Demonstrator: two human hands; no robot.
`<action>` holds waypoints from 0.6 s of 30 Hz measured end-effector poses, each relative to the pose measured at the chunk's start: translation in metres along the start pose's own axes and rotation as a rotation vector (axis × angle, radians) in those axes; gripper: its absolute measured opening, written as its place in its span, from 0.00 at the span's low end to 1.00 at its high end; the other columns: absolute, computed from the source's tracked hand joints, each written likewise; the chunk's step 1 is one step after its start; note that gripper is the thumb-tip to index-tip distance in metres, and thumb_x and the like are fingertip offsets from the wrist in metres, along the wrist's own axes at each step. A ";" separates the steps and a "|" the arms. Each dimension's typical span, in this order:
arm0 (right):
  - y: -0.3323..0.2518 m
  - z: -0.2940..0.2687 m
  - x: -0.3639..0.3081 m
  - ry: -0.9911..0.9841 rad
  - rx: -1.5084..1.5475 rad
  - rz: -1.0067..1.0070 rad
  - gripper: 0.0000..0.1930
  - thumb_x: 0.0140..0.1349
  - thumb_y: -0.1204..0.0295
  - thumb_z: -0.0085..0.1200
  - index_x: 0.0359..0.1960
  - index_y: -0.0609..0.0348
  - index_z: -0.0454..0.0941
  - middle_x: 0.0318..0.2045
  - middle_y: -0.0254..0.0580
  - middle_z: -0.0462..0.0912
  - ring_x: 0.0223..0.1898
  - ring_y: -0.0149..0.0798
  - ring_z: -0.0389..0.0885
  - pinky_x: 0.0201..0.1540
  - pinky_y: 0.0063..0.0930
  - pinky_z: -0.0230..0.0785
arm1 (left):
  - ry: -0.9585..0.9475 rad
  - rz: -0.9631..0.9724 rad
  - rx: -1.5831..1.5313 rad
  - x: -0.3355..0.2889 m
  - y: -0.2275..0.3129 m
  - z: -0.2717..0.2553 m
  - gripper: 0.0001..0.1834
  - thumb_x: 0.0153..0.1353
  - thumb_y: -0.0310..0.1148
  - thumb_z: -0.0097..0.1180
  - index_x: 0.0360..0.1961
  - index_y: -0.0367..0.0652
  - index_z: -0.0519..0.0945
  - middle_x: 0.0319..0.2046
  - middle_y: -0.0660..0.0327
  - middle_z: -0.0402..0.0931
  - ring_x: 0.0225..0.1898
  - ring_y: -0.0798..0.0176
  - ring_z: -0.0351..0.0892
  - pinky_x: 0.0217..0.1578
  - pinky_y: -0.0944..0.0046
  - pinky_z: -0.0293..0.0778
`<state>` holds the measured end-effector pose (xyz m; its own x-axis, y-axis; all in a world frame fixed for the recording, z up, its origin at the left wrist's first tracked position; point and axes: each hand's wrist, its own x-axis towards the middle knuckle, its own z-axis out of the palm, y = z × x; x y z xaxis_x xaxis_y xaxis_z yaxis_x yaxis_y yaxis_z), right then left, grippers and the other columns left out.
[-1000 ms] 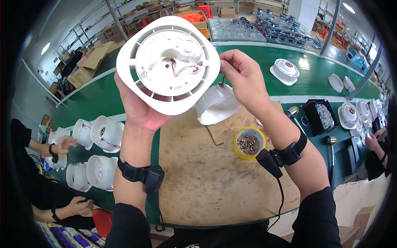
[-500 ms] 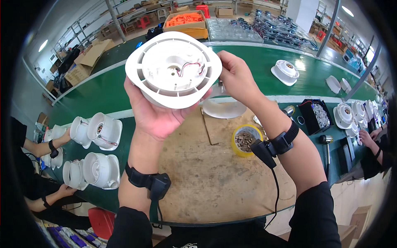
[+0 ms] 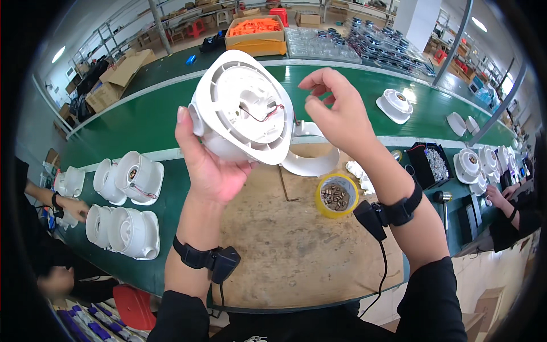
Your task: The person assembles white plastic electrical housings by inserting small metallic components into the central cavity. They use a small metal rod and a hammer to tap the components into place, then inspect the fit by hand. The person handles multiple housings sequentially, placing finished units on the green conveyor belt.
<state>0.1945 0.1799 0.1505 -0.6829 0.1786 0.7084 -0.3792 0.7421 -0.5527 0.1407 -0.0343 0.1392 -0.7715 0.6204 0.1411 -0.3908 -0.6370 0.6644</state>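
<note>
Left hand (image 3: 208, 165): fingers (image 3: 183, 122) clasp the white housing (image 3: 242, 108) from below and behind, thumb up its left side, holding it tilted in the air above the counter (image 3: 296, 251) with the open inside facing the camera. Right hand (image 3: 336, 114): fingers (image 3: 314, 80) loosely curled and holding nothing, fingertips just beside the housing's right rim, apart from it. Inside the housing a red and black wire (image 3: 266, 114) loops across the centre. Judgement: work on the inside would go best with the left grip kept firm on the outer wall, clear of the open face, and with the right fingertips entering from the rim side so the wire is not snagged or pinched. Below the housing a white ring (image 3: 313, 162) lies on the brown counter, with a yellow cup (image 3: 337, 195) of small metal parts near the right wrist. Both wrists carry black bands with cables. To the left, further white housings (image 3: 128, 199) lie on the green belt (image 3: 142, 125); another person's hand (image 3: 73, 208) works beside them. An orange-filled box (image 3: 255, 33) stands beyond the belt.
</note>
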 end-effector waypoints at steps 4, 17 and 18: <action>-0.028 -0.008 -0.002 -0.181 0.034 -0.120 0.08 0.52 0.77 0.57 0.35 0.58 0.83 0.31 0.45 0.77 0.37 0.46 0.77 0.42 0.37 0.70 | -0.053 0.021 0.069 -0.004 -0.005 0.001 0.49 0.59 0.76 0.40 0.70 0.50 0.64 0.65 0.59 0.69 0.63 0.52 0.72 0.59 0.46 0.73; -0.056 -0.012 -0.008 -0.212 -0.237 -0.397 0.07 0.48 0.74 0.67 0.26 0.57 0.81 0.29 0.40 0.75 0.33 0.46 0.76 0.36 0.39 0.68 | -0.221 -0.001 -0.179 -0.011 -0.004 -0.008 0.50 0.61 0.75 0.39 0.69 0.43 0.65 0.64 0.54 0.69 0.63 0.51 0.72 0.63 0.47 0.70; -0.058 -0.013 -0.008 -0.224 -0.215 -0.376 0.07 0.49 0.74 0.67 0.27 0.58 0.80 0.30 0.40 0.76 0.33 0.46 0.77 0.35 0.38 0.69 | -0.204 0.002 -0.179 -0.014 -0.003 -0.011 0.51 0.61 0.76 0.39 0.69 0.43 0.65 0.65 0.53 0.69 0.63 0.50 0.71 0.63 0.46 0.69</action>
<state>0.2307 0.1440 0.1827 -0.6499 -0.2539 0.7164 -0.5039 0.8495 -0.1561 0.1474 -0.0455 0.1272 -0.6625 0.6866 0.2993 -0.4857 -0.6980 0.5261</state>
